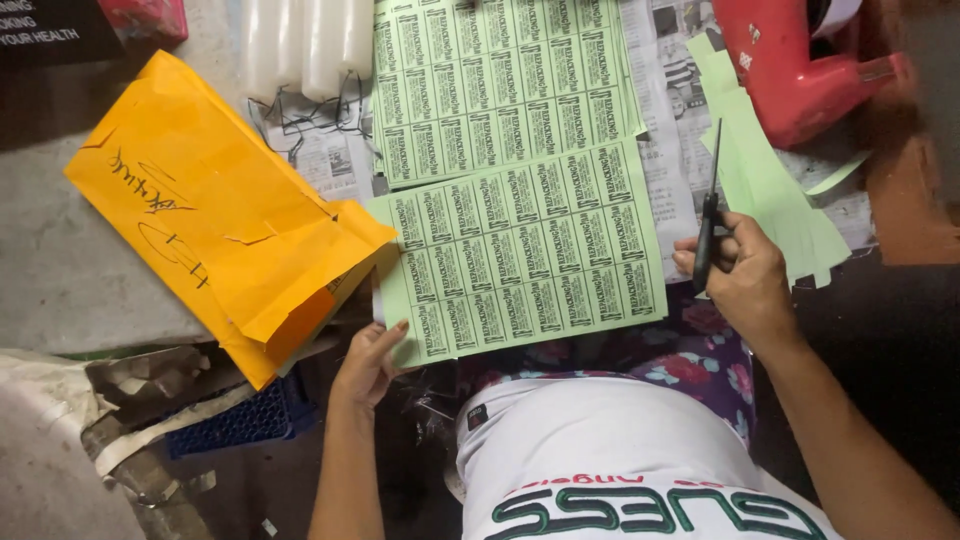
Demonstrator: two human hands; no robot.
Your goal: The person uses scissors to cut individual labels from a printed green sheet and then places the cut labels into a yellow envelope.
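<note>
Dim, uneven light falls from above onto the middle, where the green label sheet (520, 260) is brightest and sharp. The lower corners sink into shadow; the red object (790, 70) at top right is motion-blurred.

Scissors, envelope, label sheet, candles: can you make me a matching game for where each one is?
1 scissors
2 orange envelope
3 green label sheet
4 white candles

a far end of the table
b in the right hand
c lying left of the sheets
d corner pinched by the left hand

Pairs: 1-b, 2-c, 3-d, 4-a
</note>
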